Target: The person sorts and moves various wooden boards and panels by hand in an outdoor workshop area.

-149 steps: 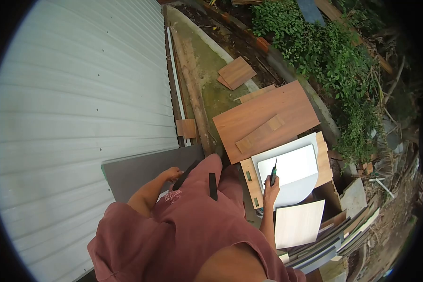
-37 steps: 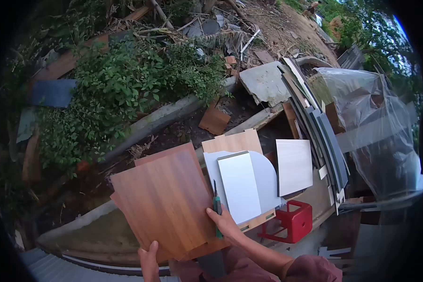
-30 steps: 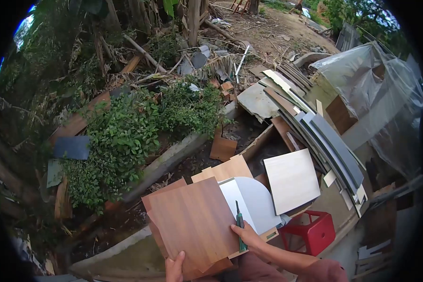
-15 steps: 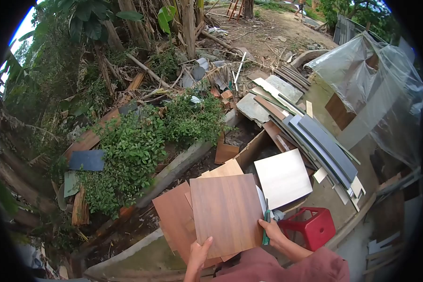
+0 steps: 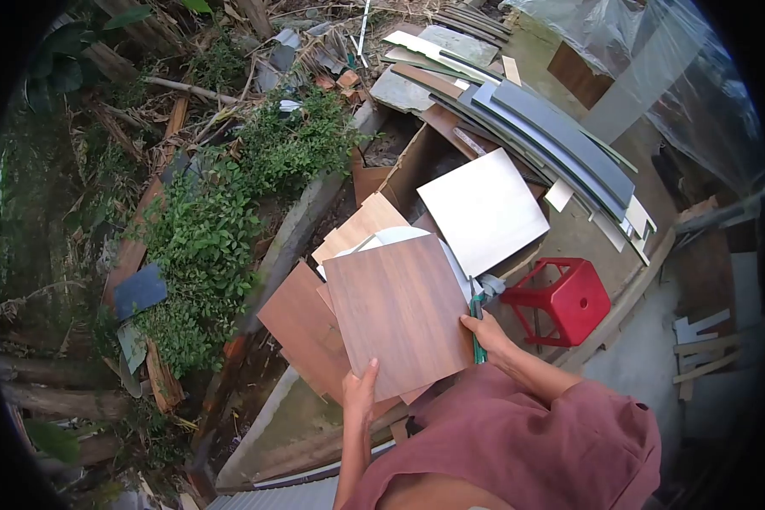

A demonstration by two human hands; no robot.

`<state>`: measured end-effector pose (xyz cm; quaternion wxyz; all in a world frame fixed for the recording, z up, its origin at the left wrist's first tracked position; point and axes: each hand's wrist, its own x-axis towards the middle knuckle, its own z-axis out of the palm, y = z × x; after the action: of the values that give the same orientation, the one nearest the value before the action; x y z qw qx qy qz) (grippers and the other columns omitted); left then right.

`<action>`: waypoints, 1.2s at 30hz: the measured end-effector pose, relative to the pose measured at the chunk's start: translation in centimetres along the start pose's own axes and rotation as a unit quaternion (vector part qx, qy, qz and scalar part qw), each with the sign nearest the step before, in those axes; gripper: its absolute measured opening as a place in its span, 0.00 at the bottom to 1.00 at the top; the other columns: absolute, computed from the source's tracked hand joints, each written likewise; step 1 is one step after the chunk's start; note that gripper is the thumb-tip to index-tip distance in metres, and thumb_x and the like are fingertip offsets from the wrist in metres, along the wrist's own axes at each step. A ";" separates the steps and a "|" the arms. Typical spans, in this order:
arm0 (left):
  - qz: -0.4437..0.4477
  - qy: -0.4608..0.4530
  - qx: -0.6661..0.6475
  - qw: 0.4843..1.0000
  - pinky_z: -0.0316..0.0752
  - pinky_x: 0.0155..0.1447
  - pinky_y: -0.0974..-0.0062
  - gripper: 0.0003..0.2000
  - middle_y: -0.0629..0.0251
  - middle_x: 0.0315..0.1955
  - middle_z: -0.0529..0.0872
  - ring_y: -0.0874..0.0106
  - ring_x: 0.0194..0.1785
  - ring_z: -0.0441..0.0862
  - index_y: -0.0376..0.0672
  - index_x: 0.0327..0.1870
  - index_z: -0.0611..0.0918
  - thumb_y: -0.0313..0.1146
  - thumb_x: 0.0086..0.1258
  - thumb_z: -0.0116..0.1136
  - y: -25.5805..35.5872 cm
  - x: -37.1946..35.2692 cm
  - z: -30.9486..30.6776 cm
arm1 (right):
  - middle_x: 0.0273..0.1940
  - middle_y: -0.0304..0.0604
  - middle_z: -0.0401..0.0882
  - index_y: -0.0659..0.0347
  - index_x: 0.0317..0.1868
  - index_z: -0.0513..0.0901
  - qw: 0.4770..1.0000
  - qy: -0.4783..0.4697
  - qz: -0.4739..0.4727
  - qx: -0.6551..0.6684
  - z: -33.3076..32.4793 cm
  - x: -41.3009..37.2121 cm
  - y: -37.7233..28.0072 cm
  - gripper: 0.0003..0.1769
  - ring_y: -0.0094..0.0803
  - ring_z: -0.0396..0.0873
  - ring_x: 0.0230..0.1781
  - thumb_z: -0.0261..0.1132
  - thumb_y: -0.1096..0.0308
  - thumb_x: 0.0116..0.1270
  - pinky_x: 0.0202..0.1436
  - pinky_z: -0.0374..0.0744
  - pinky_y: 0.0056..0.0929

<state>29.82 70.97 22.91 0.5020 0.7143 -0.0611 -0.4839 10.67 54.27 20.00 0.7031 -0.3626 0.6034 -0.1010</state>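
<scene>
A square brown wood-grain board (image 5: pixel 399 310) is held in front of me, tilted. Its lower left edge is gripped by my left hand (image 5: pixel 359 391), thumb on the face. At the right edge, my right hand (image 5: pixel 487 336) is closed on the board, together with a slim green tool (image 5: pixel 478 327) whose exact kind I cannot make out. Behind the board shows part of a rounded white piece (image 5: pixel 391 236). Below and left of it lie other brown boards (image 5: pixel 302 327), and a lighter wood panel (image 5: pixel 361 223) is beyond. The fingers behind the board are hidden.
A red plastic stool (image 5: pixel 580 302) stands to the right. A white square panel (image 5: pixel 484 212) rests atop a cardboard box (image 5: pixel 404 166). Long grey strips (image 5: pixel 561 140) are piled farther right. Green shrubs (image 5: pixel 200 246) grow along a concrete curb (image 5: pixel 293 238). Clear plastic sheeting (image 5: pixel 646 76) hangs at upper right.
The view has tilted downward, so surroundings sit higher in the picture and more of my shirt shows. The board has turned slightly, exposing the rounded white piece behind it. Both hands keep their grip.
</scene>
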 end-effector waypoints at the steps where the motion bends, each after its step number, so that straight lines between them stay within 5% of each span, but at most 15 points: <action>1: -0.006 0.013 0.011 1.000 0.68 0.56 0.74 0.26 0.56 0.48 0.80 0.72 0.51 0.75 0.27 0.53 0.74 0.43 0.65 0.59 -0.2 1.4 2.2 | 0.49 0.52 0.73 0.75 0.58 0.65 1.000 -0.019 0.009 0.007 -1.7 1.5 -1.7 0.28 0.35 0.71 0.51 0.57 0.62 0.64 0.55 0.69 0.33; 4: 0.033 0.025 -0.019 0.999 0.68 0.56 0.74 0.26 0.56 0.48 0.80 0.71 0.51 0.75 0.27 0.53 0.74 0.44 0.64 0.59 -1.5 6.9 11.3 | 0.48 0.55 0.74 0.78 0.55 0.66 0.997 0.026 -0.056 -0.050 -8.6 11.4 -1.6 0.29 0.37 0.73 0.49 0.58 0.59 0.64 0.53 0.70 0.34; 6: 0.017 0.023 0.017 0.999 0.68 0.56 0.74 0.26 0.57 0.47 0.80 0.71 0.50 0.75 0.28 0.52 0.75 0.44 0.64 0.59 -0.8 10.2 17.4 | 0.44 0.47 0.75 0.73 0.51 0.69 0.993 0.028 -0.055 -0.099 -13.7 16.7 -3.8 0.24 0.30 0.71 0.46 0.57 0.58 0.66 0.53 0.68 0.30; 8: 0.019 -0.006 -0.028 0.999 0.66 0.58 0.74 0.27 0.57 0.48 0.79 0.71 0.52 0.74 0.29 0.54 0.74 0.44 0.63 0.60 -2.6 15.1 22.9 | 0.44 0.51 0.75 0.73 0.51 0.69 0.981 0.085 -0.081 -0.158 -17.6 21.1 -6.6 0.25 0.34 0.72 0.46 0.57 0.57 0.65 0.52 0.69 0.32; 11: 0.043 -0.032 -0.076 0.996 0.65 0.59 0.74 0.30 0.57 0.51 0.78 0.70 0.54 0.73 0.30 0.57 0.71 0.44 0.62 0.62 -3.2 20.2 29.4 | 0.47 0.67 0.74 0.78 0.50 0.69 0.958 0.122 -0.123 -0.227 -22.5 27.4 -9.0 0.31 0.53 0.74 0.50 0.58 0.53 0.62 0.54 0.70 0.39; 15: 0.006 -0.061 -0.111 0.992 0.65 0.60 0.73 0.32 0.57 0.53 0.76 0.69 0.56 0.72 0.31 0.60 0.68 0.45 0.61 0.63 -5.0 25.3 33.1 | 0.46 0.63 0.75 0.76 0.52 0.70 0.947 0.131 -0.145 -0.256 -25.2 32.0 -11.0 0.29 0.48 0.75 0.49 0.58 0.55 0.63 0.54 0.69 0.36; 22: -0.066 -0.096 -0.093 0.989 0.66 0.61 0.70 0.35 0.53 0.55 0.74 0.65 0.58 0.71 0.29 0.61 0.65 0.45 0.61 0.63 -5.8 27.9 34.8 | 0.50 0.72 0.71 0.76 0.56 0.65 0.932 0.173 -0.151 -0.281 -25.8 32.5 -12.1 0.31 0.61 0.70 0.54 0.57 0.56 0.63 0.57 0.68 0.43; 25: -0.080 -0.076 -0.138 0.984 0.67 0.59 0.70 0.32 0.52 0.54 0.74 0.63 0.57 0.72 0.28 0.60 0.66 0.43 0.61 0.63 -5.8 28.0 35.9 | 0.48 0.68 0.72 0.75 0.54 0.69 0.881 0.202 -0.243 -0.352 -26.5 33.0 -11.9 0.26 0.58 0.70 0.52 0.59 0.62 0.63 0.57 0.68 0.44; 27: -0.066 -0.031 -0.083 0.994 0.68 0.59 0.71 0.30 0.48 0.50 0.78 0.63 0.57 0.74 0.28 0.56 0.70 0.43 0.61 0.63 -6.1 28.4 36.6 | 0.49 0.66 0.71 0.75 0.54 0.70 0.874 0.203 -0.264 -0.354 -26.5 32.2 -12.4 0.25 0.57 0.69 0.53 0.59 0.64 0.62 0.58 0.67 0.44; 31: -0.011 0.090 0.207 0.974 0.68 0.58 0.61 0.38 0.33 0.54 0.65 0.45 0.54 0.71 0.28 0.58 0.64 0.48 0.54 0.66 -5.2 28.6 37.7 | 0.57 0.61 0.67 0.73 0.58 0.66 0.860 0.208 -0.315 -0.344 -25.5 30.8 -11.4 0.25 0.53 0.64 0.60 0.58 0.69 0.63 0.64 0.62 0.41; 32: -0.004 0.104 0.193 0.976 0.68 0.58 0.61 0.38 0.33 0.54 0.65 0.45 0.54 0.71 0.28 0.58 0.64 0.48 0.54 0.66 -5.0 28.5 37.7 | 0.58 0.61 0.66 0.73 0.59 0.65 0.860 0.195 -0.321 -0.344 -24.9 29.8 -11.5 0.26 0.52 0.64 0.61 0.58 0.69 0.64 0.65 0.62 0.41; 34: -0.022 0.061 0.367 0.928 0.67 0.58 0.58 0.43 0.32 0.54 0.60 0.42 0.52 0.70 0.28 0.61 0.59 0.49 0.53 0.66 -4.7 28.3 37.9 | 0.60 0.60 0.65 0.72 0.60 0.65 0.828 0.185 -0.364 -0.384 -23.3 28.5 -11.4 0.26 0.51 0.63 0.61 0.57 0.69 0.64 0.66 0.61 0.41; 36: -0.019 0.048 0.363 0.930 0.66 0.59 0.57 0.43 0.31 0.57 0.58 0.41 0.56 0.68 0.28 0.61 0.58 0.50 0.53 0.65 -4.7 27.9 37.6 | 0.59 0.60 0.66 0.71 0.60 0.65 0.829 0.156 -0.375 -0.384 -21.8 27.4 -11.6 0.27 0.52 0.64 0.62 0.57 0.67 0.64 0.65 0.62 0.41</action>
<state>14.31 32.53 0.68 0.2014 0.8713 -0.1943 -0.4031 0.90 21.63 5.83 0.3118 -0.7809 0.5131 -0.1722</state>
